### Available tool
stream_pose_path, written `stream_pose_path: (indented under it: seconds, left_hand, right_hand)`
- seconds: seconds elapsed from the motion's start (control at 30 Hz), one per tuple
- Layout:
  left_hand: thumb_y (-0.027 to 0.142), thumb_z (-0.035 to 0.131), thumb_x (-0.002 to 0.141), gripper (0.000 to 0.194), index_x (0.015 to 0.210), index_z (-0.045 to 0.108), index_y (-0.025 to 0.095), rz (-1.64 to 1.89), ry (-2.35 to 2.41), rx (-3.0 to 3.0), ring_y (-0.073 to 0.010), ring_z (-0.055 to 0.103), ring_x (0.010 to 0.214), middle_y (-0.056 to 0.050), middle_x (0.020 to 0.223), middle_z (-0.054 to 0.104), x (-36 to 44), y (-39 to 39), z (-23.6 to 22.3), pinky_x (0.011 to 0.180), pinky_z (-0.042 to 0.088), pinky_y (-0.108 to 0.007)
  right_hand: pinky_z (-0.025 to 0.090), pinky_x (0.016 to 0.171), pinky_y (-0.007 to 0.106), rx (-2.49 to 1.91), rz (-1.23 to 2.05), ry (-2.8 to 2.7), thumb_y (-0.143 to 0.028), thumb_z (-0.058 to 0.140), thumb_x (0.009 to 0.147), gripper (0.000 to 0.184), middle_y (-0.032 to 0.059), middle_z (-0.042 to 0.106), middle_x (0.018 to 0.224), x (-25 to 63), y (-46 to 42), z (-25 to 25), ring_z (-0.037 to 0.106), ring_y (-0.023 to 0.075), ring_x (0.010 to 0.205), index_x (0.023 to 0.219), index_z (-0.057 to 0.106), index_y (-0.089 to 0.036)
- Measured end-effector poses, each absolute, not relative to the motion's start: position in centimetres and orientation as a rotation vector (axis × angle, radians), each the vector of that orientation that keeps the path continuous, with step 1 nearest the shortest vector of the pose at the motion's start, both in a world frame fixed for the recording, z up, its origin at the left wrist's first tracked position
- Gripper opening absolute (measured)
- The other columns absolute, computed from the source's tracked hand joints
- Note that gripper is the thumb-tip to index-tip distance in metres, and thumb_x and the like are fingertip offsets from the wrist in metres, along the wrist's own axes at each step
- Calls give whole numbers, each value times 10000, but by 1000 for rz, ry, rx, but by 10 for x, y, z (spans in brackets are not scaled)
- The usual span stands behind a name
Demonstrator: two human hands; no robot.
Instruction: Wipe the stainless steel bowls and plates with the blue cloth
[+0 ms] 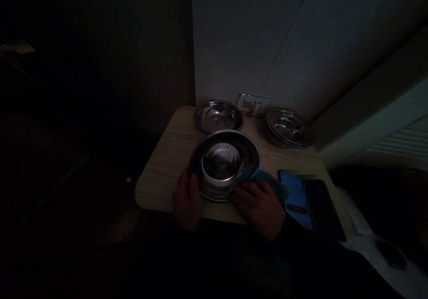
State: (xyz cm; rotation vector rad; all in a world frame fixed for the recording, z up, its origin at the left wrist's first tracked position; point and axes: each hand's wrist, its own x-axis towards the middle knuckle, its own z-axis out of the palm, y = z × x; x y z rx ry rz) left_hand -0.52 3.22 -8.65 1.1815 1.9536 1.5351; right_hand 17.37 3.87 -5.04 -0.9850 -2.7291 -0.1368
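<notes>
A round stainless steel bowl (pixel 223 161) with a wide rim sits near the front of the small wooden table (pixel 160 174). My left hand (pixel 188 201) is closed on the bowl's left front edge, thumb towards the rim. In my right hand (pixel 259 203) is a blue-green cloth (pixel 270 183), pressed against the bowl's right front rim. Part of the cloth is hidden under the fingers. The scene is dim, so finer details of the bowl's inside do not show.
A shallow steel bowl (pixel 219 117) stands behind, and stacked steel dishes (pixel 290 129) sit at the back right. A wall socket (pixel 252 103) with a plug is just behind the table. A lit phone (pixel 296 196) lies to the right, beside a dark flat object (pixel 326 210).
</notes>
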Motion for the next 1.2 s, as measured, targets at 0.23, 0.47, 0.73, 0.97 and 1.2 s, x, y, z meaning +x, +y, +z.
stream_pose_path:
  seconds: [0.23, 0.47, 0.73, 0.97, 1.2]
  left_hand:
    - [363, 408, 860, 344, 1057, 590, 148, 1521, 1965, 1197, -187, 622, 911, -103, 1009, 673, -13, 32, -88, 787, 475, -281]
    - [382, 409, 869, 362, 1087, 597, 164, 1561, 1921, 1169, -184, 620, 927, -94, 1015, 674, -6, 32, -90, 779, 477, -273]
    - [367, 409, 854, 338, 1051, 596, 166, 1511, 1956, 1160, -180, 619, 922, -75, 1012, 676, -14, 34, -88, 796, 474, -268]
    - [405, 419, 850, 377, 1058, 615, 158, 1534, 1888, 1180, -185, 618, 940, -89, 1038, 676, -13, 36, -88, 801, 475, -267]
    - [485, 498, 782, 419, 992, 647, 154, 1553, 1794, 991, -205, 632, 905, -87, 986, 694, -3, 44, -72, 770, 497, -285]
  right_hand:
    - [344, 766, 349, -1071, 51, -2556, -213, 507, 890, 150, 35, 671, 1006, 108, 35, -61, 533, 177, 884, 977, 621, -168]
    - [322, 794, 403, -910, -203, -2715, -139, 481, 892, 179, 31, 681, 1014, 177, 39, -55, 517, 213, 915, 990, 625, -182]
    - [366, 725, 335, -1092, -35, -2326, -208, 485, 899, 166, 49, 688, 970, 97, 29, -75, 546, 187, 845, 920, 646, -171]
    - [317, 851, 423, -947, -196, -2641, -143, 467, 897, 199, 22, 685, 1022, 167, 42, -59, 534, 209, 901, 1016, 620, -189]
    - [338, 848, 406, -900, -303, -2569, -132, 437, 909, 224, 48, 681, 1025, 188, 39, -67, 520, 211, 928, 1028, 625, -158]
